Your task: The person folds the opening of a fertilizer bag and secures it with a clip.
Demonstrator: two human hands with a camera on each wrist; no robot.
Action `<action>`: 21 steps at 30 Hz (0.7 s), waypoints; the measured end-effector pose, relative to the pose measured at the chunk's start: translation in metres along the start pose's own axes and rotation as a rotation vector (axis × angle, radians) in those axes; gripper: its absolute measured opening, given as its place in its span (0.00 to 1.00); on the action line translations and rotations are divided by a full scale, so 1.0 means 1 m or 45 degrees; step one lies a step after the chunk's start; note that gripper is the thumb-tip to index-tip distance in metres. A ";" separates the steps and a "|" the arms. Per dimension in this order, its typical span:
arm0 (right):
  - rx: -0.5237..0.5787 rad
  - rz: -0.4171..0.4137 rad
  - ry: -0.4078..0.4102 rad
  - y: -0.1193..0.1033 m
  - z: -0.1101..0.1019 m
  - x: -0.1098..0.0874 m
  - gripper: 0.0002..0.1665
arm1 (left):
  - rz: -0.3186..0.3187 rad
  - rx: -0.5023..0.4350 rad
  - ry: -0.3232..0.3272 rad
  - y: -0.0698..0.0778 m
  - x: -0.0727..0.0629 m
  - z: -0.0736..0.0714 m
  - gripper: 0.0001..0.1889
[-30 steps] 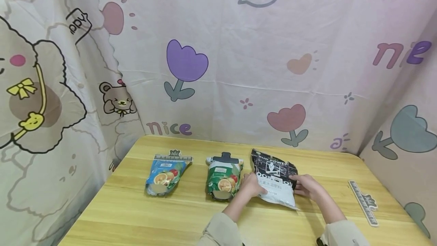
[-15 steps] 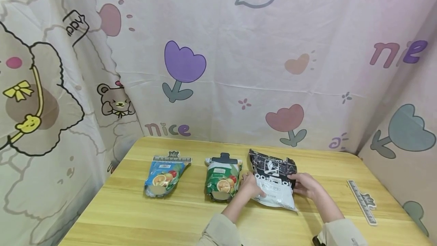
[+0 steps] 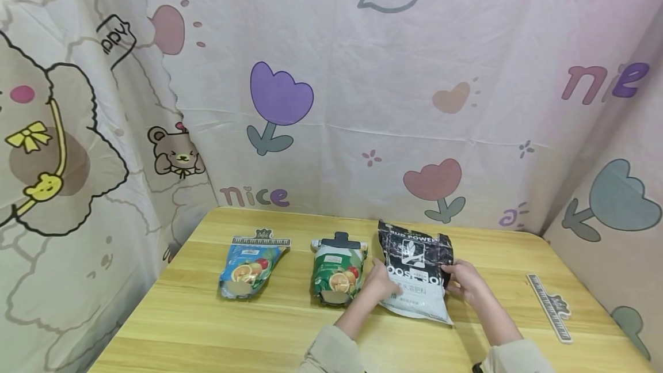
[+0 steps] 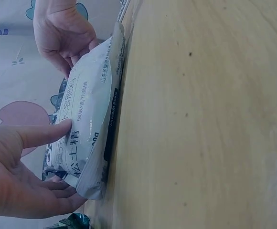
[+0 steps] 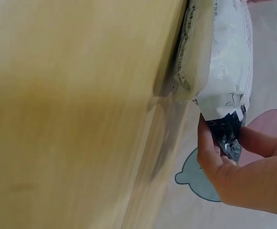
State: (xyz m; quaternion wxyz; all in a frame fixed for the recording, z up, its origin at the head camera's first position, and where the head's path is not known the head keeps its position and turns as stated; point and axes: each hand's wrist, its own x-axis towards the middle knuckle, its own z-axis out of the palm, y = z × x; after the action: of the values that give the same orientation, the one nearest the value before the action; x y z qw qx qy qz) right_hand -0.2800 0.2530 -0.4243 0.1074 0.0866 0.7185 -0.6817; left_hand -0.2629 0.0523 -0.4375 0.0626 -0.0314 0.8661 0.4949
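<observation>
A black-and-white printed soil bag (image 3: 414, 272) lies at the centre right of the table, its black end toward the back wall. My left hand (image 3: 380, 284) grips its left side. In the left wrist view, the thumb of that left hand (image 4: 24, 167) lies over the white front and the fingers are at the side and partly beneath. My right hand (image 3: 466, 282) pinches the right edge; in the right wrist view, thumb and fingers of the right hand (image 5: 246, 176) close on the black plastic. The bag's underside is hidden.
A green fruit-print pouch (image 3: 336, 275) with a black clip (image 3: 340, 240) stands left of the bag. Farther left is a blue pouch (image 3: 248, 269) with a piano-key clip (image 3: 261, 240). Another piano-key clip (image 3: 550, 308) lies at the right of the table (image 3: 233, 338).
Between my hands the soil bag has turned and spread flatter, so its printed front shows more fully. Both hands keep hold at its sides and have barely shifted.
</observation>
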 end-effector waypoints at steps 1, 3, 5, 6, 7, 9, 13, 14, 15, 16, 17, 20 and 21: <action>-0.018 -0.011 0.010 0.001 0.000 0.001 0.14 | 0.001 -0.007 0.002 0.000 0.000 0.000 0.54; -0.043 -0.043 0.026 0.003 -0.003 0.004 0.15 | 0.005 -0.013 0.011 0.000 0.000 0.000 0.55; -0.054 -0.068 0.066 0.008 -0.008 0.012 0.13 | 0.011 -0.032 0.020 0.000 -0.001 -0.001 0.55; -0.054 -0.079 0.076 0.011 -0.011 0.016 0.11 | 0.013 -0.047 0.022 0.000 -0.001 -0.001 0.56; -0.045 -0.105 0.067 0.014 -0.015 0.020 0.09 | 0.021 -0.055 0.024 0.000 -0.002 -0.001 0.56; -0.019 -0.114 0.087 0.018 -0.021 0.027 0.05 | 0.031 -0.085 0.025 0.001 -0.003 -0.001 0.56; 0.000 -0.170 0.069 0.016 -0.023 0.021 0.05 | 0.043 -0.113 0.033 0.002 -0.007 0.000 0.56; -0.012 -0.171 0.091 0.012 -0.020 0.016 0.04 | 0.043 -0.117 0.035 0.002 -0.007 0.000 0.56; -0.015 -0.189 0.093 0.008 -0.018 0.010 0.05 | 0.048 -0.111 0.041 0.002 -0.007 0.000 0.55; -0.016 -0.210 0.093 0.003 -0.016 0.004 0.05 | 0.054 -0.106 0.050 0.002 -0.007 0.001 0.54; -0.015 -0.219 0.092 -0.001 -0.013 -0.002 0.04 | 0.064 -0.094 0.061 0.002 -0.007 0.001 0.51; -0.005 -0.220 0.124 -0.012 -0.008 -0.016 0.02 | 0.098 -0.080 0.099 0.003 -0.006 0.003 0.42; 0.010 -0.224 0.119 -0.014 -0.007 -0.018 0.03 | 0.108 -0.083 0.114 0.003 -0.006 0.004 0.40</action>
State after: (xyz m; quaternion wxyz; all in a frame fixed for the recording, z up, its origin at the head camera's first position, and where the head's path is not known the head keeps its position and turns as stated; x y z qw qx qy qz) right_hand -0.2664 0.2601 -0.4058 0.0131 0.0553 0.7248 -0.6866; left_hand -0.2573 0.0573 -0.4367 0.0018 -0.0186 0.8521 0.5230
